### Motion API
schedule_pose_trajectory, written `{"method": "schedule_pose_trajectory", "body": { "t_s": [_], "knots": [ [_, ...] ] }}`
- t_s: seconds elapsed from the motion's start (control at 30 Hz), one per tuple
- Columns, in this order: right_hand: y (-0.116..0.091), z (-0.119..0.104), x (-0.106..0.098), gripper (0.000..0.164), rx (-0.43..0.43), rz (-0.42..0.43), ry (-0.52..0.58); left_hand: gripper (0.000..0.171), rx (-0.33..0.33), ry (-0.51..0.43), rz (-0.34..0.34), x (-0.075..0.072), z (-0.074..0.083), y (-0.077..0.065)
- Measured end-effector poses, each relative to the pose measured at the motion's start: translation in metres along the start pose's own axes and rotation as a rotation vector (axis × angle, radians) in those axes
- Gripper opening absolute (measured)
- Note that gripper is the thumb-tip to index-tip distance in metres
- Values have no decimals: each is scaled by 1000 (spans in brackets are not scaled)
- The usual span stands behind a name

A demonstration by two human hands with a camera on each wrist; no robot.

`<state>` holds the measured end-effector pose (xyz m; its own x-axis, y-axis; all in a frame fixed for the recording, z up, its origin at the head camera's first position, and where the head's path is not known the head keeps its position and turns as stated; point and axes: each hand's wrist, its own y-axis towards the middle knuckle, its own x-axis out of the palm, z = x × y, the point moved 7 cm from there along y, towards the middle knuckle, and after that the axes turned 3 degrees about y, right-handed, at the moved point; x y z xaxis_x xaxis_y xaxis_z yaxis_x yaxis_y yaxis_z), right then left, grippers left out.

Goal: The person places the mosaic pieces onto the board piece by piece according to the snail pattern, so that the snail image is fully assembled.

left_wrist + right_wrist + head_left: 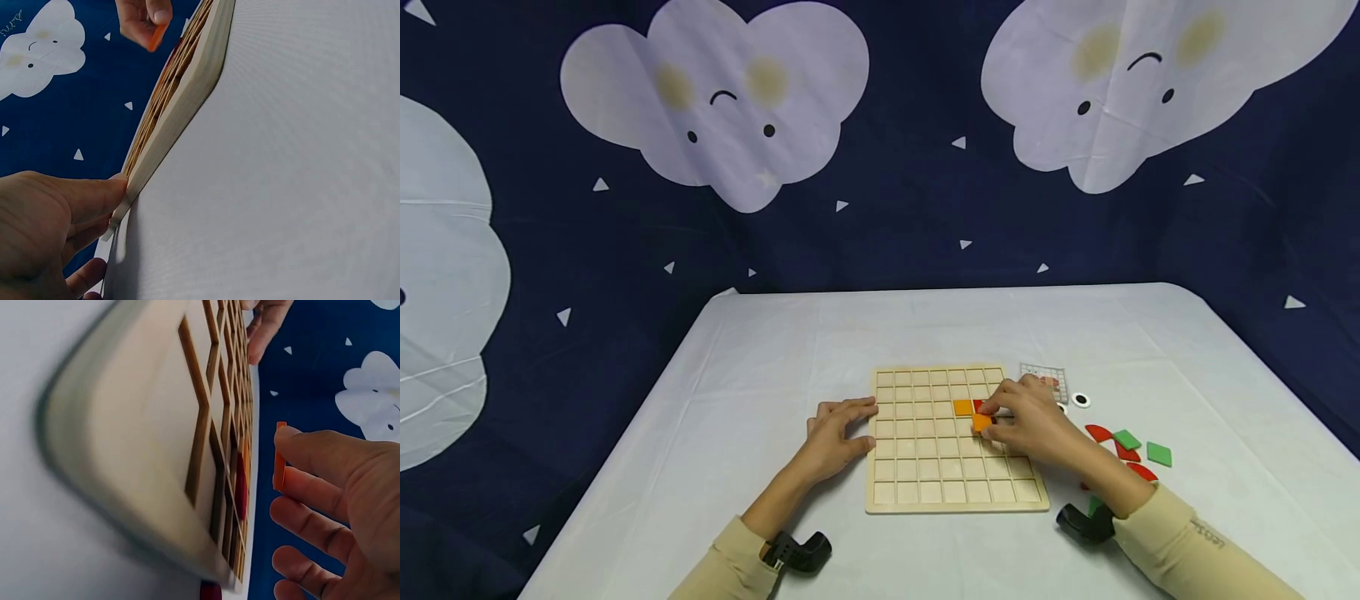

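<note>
A pale wooden grid board [906,450] lies on the white table. My right hand [1033,421] pinches an orange square tile [982,422] between thumb and fingers, above the board's right half. In the right wrist view, this held tile [280,456] is seen edge-on, apart from the board. Another orange square tile [962,407] sits in a grid cell. Beside it is a red piece [977,405], partly hidden by my right fingers. My left hand [837,437] touches the board's left edge with extended fingers and thumb; in the left wrist view its thumb [100,197] meets the rim.
Right of the board lie several red pieces [1142,472] and green pieces [1159,454], some behind my right forearm. A white disc with a black centre [1081,400] and a printed grid card [1052,372] are behind them. A dark cloud-print curtain [895,250] stands behind the table.
</note>
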<state>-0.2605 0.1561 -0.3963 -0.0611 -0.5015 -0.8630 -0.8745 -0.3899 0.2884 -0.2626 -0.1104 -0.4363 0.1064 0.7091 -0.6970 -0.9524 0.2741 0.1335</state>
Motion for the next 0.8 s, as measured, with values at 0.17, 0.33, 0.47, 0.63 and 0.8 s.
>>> {"method": "schedule_pose_trajectory", "body": {
  "t_s": [0.17,0.33,0.47,0.63,0.8],
  "knots": [
    [9,-3,9,21,5,-19,-19,46,-2,-1,1,0,0,1],
    [13,-3,15,21,9,-41,-23,46,-2,-13,0,1,0,1],
    [13,-3,18,22,4,-39,-26,46,3,-14,-4,1,0,0],
    [13,-4,19,22,-10,-31,-35,47,1,-10,-4,0,0,1],
    [13,-6,20,23,-27,-37,-50,47,-7,-11,0,0,1,1]
  ]
}}
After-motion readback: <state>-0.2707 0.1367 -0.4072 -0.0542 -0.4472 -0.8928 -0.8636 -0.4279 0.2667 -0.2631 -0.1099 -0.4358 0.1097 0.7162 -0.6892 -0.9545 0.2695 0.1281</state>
